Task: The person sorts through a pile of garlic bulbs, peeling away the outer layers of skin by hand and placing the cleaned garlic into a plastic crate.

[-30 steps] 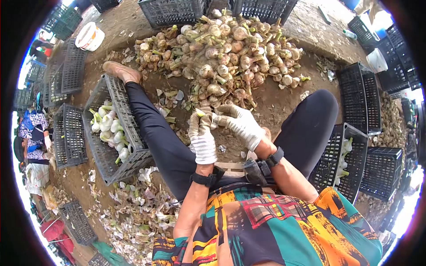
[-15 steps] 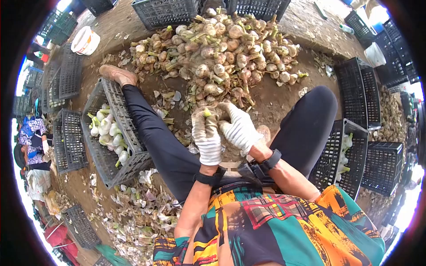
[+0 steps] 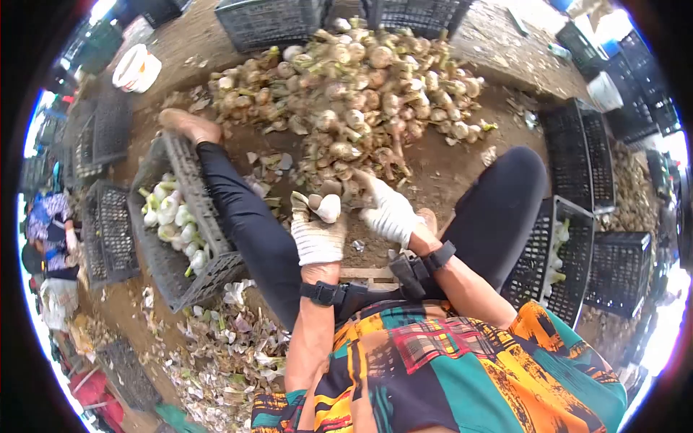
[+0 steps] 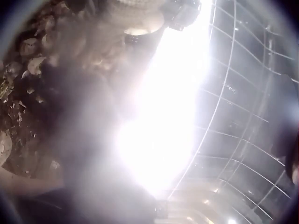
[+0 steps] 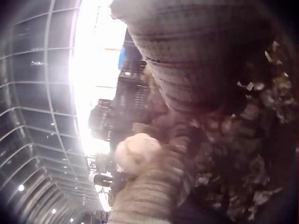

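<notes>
My left hand [image 3: 318, 237], in a striped white work glove with soiled fingertips, holds a pale, cleaned garlic bulb [image 3: 329, 208] over the gap between the legs. In the right wrist view the same bulb [image 5: 136, 151] shows beside the gloved left fingers [image 5: 149, 186]. Just to its right, my right hand [image 3: 390, 213] is apart from the bulb, its index finger stretched forward and its thumb spread away. Beyond both hands lies a heap of untrimmed garlic [image 3: 354, 101]. Glare washes out most of the left wrist view.
A black crate [image 3: 193, 278] with white garlic bulbs [image 3: 173, 216] leans by the left leg; another crate [image 3: 577, 249] with garlic stands right. Peeled skins [image 3: 231, 353] litter the ground at lower left. More crates [image 3: 271, 25] stand behind the heap, and a white bucket [image 3: 137, 68] is at upper left.
The hands were together around the bulb and have moved apart. My left hand has shifted left and turned, bringing the white bulb into sight; the right hand has come off it.
</notes>
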### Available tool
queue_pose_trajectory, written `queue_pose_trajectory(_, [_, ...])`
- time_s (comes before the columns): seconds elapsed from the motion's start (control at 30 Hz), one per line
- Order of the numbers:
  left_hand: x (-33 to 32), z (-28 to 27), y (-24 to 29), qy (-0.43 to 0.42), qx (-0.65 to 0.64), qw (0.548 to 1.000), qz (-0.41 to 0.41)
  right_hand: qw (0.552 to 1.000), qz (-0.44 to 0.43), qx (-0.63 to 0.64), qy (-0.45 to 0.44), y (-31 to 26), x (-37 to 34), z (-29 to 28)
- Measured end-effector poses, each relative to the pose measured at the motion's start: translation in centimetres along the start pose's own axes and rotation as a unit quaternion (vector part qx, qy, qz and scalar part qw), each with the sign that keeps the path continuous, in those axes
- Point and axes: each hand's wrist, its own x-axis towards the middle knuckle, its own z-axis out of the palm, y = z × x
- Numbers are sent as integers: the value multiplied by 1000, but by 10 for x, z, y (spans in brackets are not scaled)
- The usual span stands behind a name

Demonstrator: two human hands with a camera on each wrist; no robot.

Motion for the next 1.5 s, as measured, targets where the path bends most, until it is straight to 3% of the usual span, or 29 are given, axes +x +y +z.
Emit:
queue_pose_trajectory(0.07, [2, -6, -20, -4, 137, 990, -22, 993, 7, 36, -114, -52, 6, -17])
queue_pose_trajectory(0.13, [-27, 30, -47, -74, 244, 966, -36, 993, 63, 71, -65, -43, 6, -49])
queue_pose_trajectory(0.17, [-23, 35, -49, -181, 272, 945, -15, 991, 82, 96, -49, -42, 12, -63])
queue_pose_trajectory(0.2, [-24, 41, -53, -195, 286, 938, 20, 996, 19, -81, -14, -41, 15, -100])
queue_pose_trajectory(0.23, [-27, 53, -57, -207, 300, 930, 57, 989, 82, -126, -3, -65, 21, -141])
queue_pose_trajectory(0.3, [-16, 54, -43, -118, 368, 917, 94, 964, 64, -155, 206, -50, -8, -205])
queue_pose_trajectory(0.33, [-5, 42, -32, -81, 365, 924, 82, 960, 140, -71, 232, -60, -13, -247])
queue_pose_trajectory(0.37, [14, 19, -24, 73, 251, 965, 30, 914, 159, -155, 338, -41, -36, -277])
queue_pose_trajectory(0.4, [30, -24, -8, 62, 218, 974, -10, 869, 194, -342, 301, -7, -64, -325])
queue_pose_trajectory(0.43, [32, -21, -12, 132, 226, 965, 2, 757, 352, -487, 257, -15, -59, -329])
queue_pose_trajectory(0.47, [33, -18, -18, 202, 232, 952, 14, 599, 486, -605, 199, -24, -54, -332])
queue_pose_trajectory(0.5, [34, -26, -21, 180, 223, 958, -22, 653, 393, -604, 233, -24, -53, -323])
queue_pose_trajectory(0.57, [33, -25, -31, 177, 205, 960, -68, 835, 109, -469, 265, -17, -10, -271])
queue_pose_trajectory(0.6, [36, -28, -34, 172, 227, 955, -78, 907, 68, -349, 225, -22, 21, -230])
queue_pose_trajectory(0.67, [33, -22, -36, 189, 285, 938, -58, 963, 206, -168, 47, -29, 88, -153])
queue_pose_trajectory(0.7, [31, -19, -32, 190, 288, 937, -52, 970, 115, -214, 24, 13, 110, -112])
queue_pose_trajectory(0.73, [27, -17, -27, 191, 290, 937, -43, 968, 178, -175, -22, 29, 133, -74])
queue_pose_trajectory(0.8, [20, -10, -14, 216, 291, 932, -15, 925, 254, -263, -100, 32, 173, -21])
queue_pose_trajectory(0.9, [10, -10, 4, 252, 301, 920, 17, 923, 218, -312, -63, 74, 186, 24])
queue_pose_trajectory(1.0, [15, -30, 18, 87, 181, 977, -77, 966, 196, -169, -6, 68, 177, 7])
queue_pose_trajectory(1.03, [16, -12, 17, 8, 136, 988, -77, 974, 191, -120, 19, 22, 157, -4])
queue_pose_trajectory(1.07, [11, 5, 6, 100, 206, 973, -30, 980, 164, -110, -9, -8, 140, -7])
queue_pose_trajectory(1.13, [2, 54, -4, 63, 96, 992, -48, 994, 10, -113, -1, -26, 88, 0])
queue_pose_trajectory(1.17, [20, 29, -7, 1, 54, 997, -58, 993, 71, -76, -47, -46, 63, -2])
queue_pose_trajectory(1.2, [35, 4, -10, -61, 11, 996, -70, 989, -81, -121, -1, -30, 42, 3])
queue_pose_trajectory(1.23, [30, 10, -9, -180, 25, 982, -51, 997, 57, 35, -32, -37, 38, -5])
queue_pose_trajectory(1.3, [9, 23, -8, -110, 165, 979, 39, 889, 254, 380, -36, -38, 34, -26])
queue_pose_trajectory(1.33, [-1, 28, -7, -95, 227, 968, 57, 874, 323, 361, -41, -49, 38, -35])
queue_pose_trajectory(1.5, [-20, 39, -12, -94, 412, 896, 132, 889, 304, 319, -127, -35, 35, -35])
